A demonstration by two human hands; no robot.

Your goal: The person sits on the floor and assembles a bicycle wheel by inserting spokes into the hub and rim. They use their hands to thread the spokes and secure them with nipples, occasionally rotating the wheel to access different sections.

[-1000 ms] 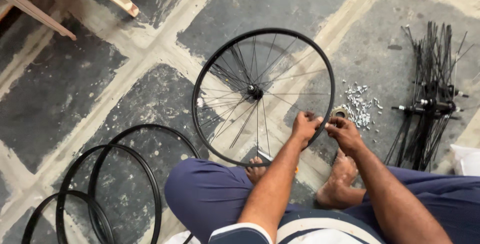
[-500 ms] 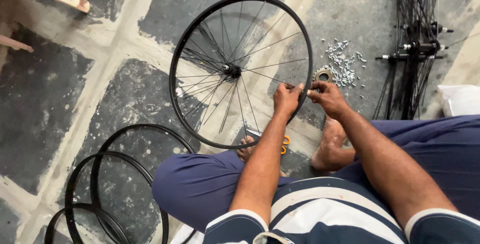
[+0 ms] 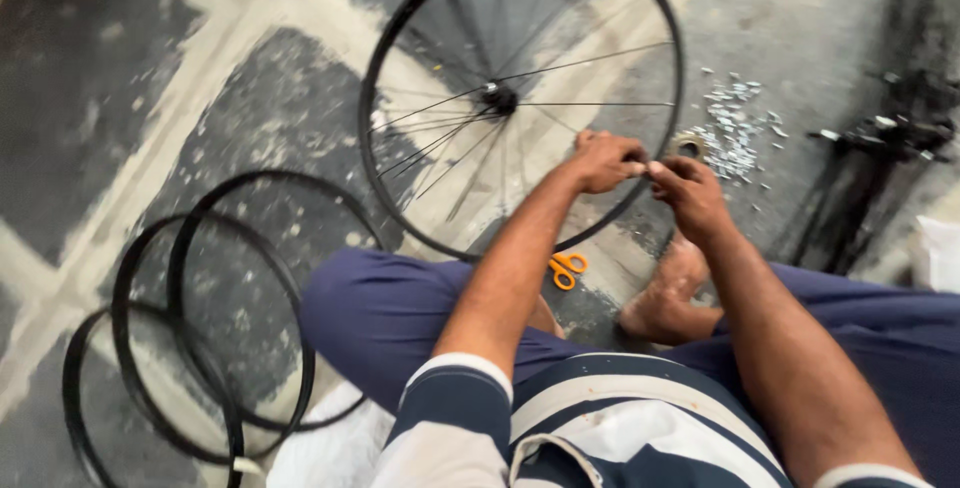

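head view: both hands meet at the near right edge of the black bicycle wheel (image 3: 520,98), which stands partly spoked on the floor in front of the seated person. the left hand (image 3: 607,161) is curled shut over the rim, fingers folded around it, and the right hand (image 3: 690,193) is pinched closed just beside it, fingertips touching the left hand's (whatever small piece sits between them is too tiny and blurred to name).

against the pictures from a second and half a second ago, the wheel has slid up and fills more of the view, and the wooden legs at the top left have dropped out of sight. the hands have stayed at the same stretch of rim throughout, so the head moved rather than the work; the grip on the rim looks unchanged.

a pile of small silver parts (image 3: 735,128) lies just right of the wheel, with a small round tin (image 3: 688,145) at its edge. a bundle of dark spokes and hubs (image 3: 885,138) lies further right. orange-handled scissors (image 3: 566,270) rest by a bare foot (image 3: 672,293). three bare black rims (image 3: 190,318) overlap at lower left.

the floor (image 3: 250,88) is rough grey stone slabs with pale joints, dusty and speckled.
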